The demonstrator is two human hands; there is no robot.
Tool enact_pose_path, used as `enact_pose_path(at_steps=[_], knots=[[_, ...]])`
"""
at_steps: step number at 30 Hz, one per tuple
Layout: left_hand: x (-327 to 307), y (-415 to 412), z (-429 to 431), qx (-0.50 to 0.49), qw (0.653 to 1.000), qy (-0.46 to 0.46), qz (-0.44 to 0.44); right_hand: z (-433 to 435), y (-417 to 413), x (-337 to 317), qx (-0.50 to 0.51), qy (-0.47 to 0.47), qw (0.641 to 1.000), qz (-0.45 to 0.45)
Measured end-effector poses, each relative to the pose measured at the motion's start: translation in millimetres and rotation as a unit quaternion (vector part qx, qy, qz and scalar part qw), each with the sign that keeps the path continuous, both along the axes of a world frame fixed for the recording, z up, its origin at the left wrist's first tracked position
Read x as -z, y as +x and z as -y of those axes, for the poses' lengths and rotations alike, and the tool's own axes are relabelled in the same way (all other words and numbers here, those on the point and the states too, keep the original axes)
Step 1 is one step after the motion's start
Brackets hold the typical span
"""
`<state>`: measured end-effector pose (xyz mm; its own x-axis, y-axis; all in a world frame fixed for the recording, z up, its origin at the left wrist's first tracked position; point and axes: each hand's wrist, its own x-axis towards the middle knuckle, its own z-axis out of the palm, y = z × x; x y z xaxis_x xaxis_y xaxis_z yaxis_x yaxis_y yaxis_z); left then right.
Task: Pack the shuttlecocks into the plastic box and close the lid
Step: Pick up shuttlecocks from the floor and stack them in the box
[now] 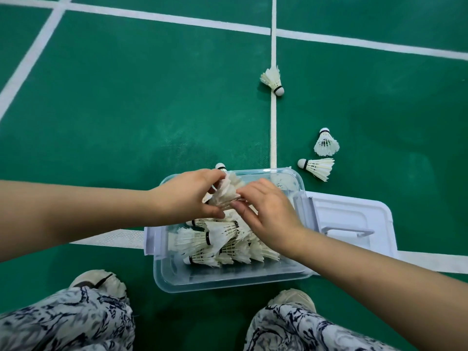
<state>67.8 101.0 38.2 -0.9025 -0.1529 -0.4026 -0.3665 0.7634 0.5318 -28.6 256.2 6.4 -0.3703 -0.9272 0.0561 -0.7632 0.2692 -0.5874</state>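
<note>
A clear plastic box (228,279) stands open on the green court floor, with several white feather shuttlecocks (215,239) piled inside. Above its far half, my left hand (187,198) grips a white shuttlecock (226,192) by the feathers. My right hand (268,211) meets it from the right and pinches the same shuttlecock's feathers. The box's lid (354,219) lies flat on the floor, touching the box's right side. Three loose shuttlecocks lie on the floor: one far away (273,80), two to the right (326,144) (317,167). Another cork tip (220,166) peeks out behind my left hand.
White court lines (273,127) cross the green floor. My knees in patterned trousers (65,323) and my two pale shoes (101,281) frame the box's near side.
</note>
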Motion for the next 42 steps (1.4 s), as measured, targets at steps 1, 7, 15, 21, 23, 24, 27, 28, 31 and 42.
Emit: enact_pose_path(at_steps=[1,7,15,21,23,24,27,28,31,42], knots=[[1.4,0.5,0.9,-0.006,1.000,-0.003,0.007,-2.5,-2.3,3.1,0.020,-0.013,1.000,-0.019],[15.4,7.7,4.0,0.007,0.997,-0.038,0.059,-12.1,-13.1,16.3,0.028,0.096,0.995,0.004],[34.8,7.8,-5.4,0.065,0.993,-0.011,0.100,3.8,-14.9,34.1,-0.054,0.224,0.971,-0.063],[40.8,4.4,-5.6,0.101,0.988,-0.017,0.116,12.3,-22.2,45.1,-0.084,0.273,0.956,-0.070],[40.0,4.6,-5.0,0.105,0.987,-0.021,0.120,12.1,-21.2,45.4,-0.083,0.286,0.952,-0.064],[38.5,4.2,-4.2,0.106,0.987,-0.027,0.120,11.9,-21.1,44.4,-0.082,0.292,0.951,-0.054],[30.2,1.6,0.2,0.097,0.988,-0.048,0.114,9.3,-22.1,35.8,-0.065,0.284,0.956,-0.005],[26.8,0.2,2.1,0.096,0.988,-0.056,0.110,7.8,-22.4,31.0,-0.052,0.278,0.959,0.012],[14.3,-6.0,7.1,0.102,0.988,-0.077,0.092,0.9,-24.7,15.8,-0.006,0.237,0.971,0.038],[-18.7,-92.4,6.7,0.025,0.996,-0.049,-0.070,-11.7,-106.9,-10.6,0.254,0.044,0.965,0.053]])
